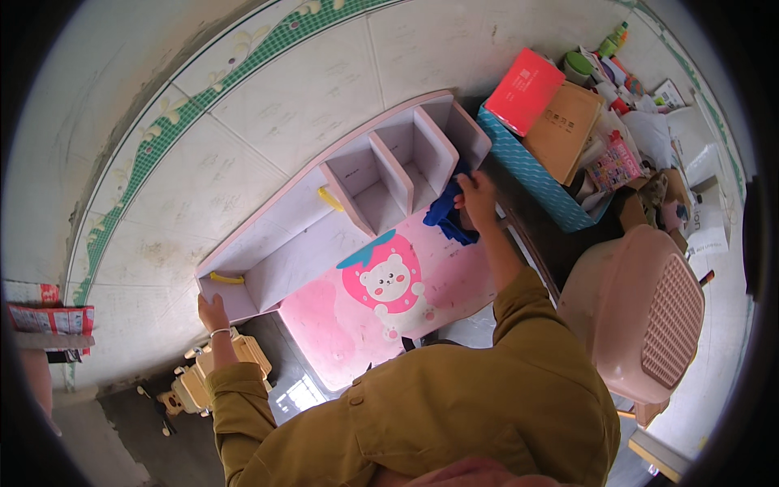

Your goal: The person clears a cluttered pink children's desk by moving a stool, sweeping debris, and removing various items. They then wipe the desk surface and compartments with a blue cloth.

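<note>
My right hand [478, 193] holds a bunched dark blue cloth [447, 216] near the right end of a desktop shelf unit [289, 240], which is pale inside with pink edges. Part of the cloth hangs over the pink desktop [316, 310], printed with a white bear and a strawberry. At the shelf's far left end, my left hand [214, 313] grips the edge of the end panel [234, 298]. A yellow strip [226, 278] lies along that panel near the hand. Another yellow strip [330, 199] is attached to a divider. The shelf compartments contain no visible items.
A blue patterned box [535, 176] holds a red box [525, 91], brown paper folders [563, 131] and clutter on a dark surface at right. In front stands a pink plastic chair [633, 316]. A beige toy-like cart [213, 377] is on the floor at left. Tiled wall [292, 115] backs the shelf.
</note>
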Demonstrator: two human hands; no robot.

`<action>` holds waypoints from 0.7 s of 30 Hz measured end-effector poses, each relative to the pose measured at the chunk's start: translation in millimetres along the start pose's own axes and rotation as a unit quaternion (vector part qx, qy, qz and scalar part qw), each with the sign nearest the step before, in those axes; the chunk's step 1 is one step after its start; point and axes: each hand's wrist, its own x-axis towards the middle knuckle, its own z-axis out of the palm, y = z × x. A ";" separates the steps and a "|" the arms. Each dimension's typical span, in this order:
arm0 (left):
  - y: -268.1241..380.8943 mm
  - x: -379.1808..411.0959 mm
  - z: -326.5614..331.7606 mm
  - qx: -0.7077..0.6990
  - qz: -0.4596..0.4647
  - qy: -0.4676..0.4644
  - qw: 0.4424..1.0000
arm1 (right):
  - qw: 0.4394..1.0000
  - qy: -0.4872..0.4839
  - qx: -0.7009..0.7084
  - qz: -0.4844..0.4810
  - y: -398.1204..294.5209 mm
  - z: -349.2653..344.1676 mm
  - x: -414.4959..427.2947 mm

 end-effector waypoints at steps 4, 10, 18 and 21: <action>-4.4 -3.6 -5.6 0.007 -0.004 0.011 1.000 | 0.958 0.084 0.089 -0.259 -48.8 9.1 8.2; 2.8 -0.3 -2.1 -0.004 -0.006 -0.005 1.000 | 0.682 0.155 -0.524 -0.486 -47.1 27.7 94.4; 8.5 -4.5 -1.5 -0.023 0.000 0.019 1.000 | 0.681 0.144 -0.579 -0.424 -39.6 2.2 45.9; -0.6 -1.9 0.4 -0.009 0.003 0.023 1.000 | 0.737 0.167 -0.505 -0.417 -21.9 -21.7 37.9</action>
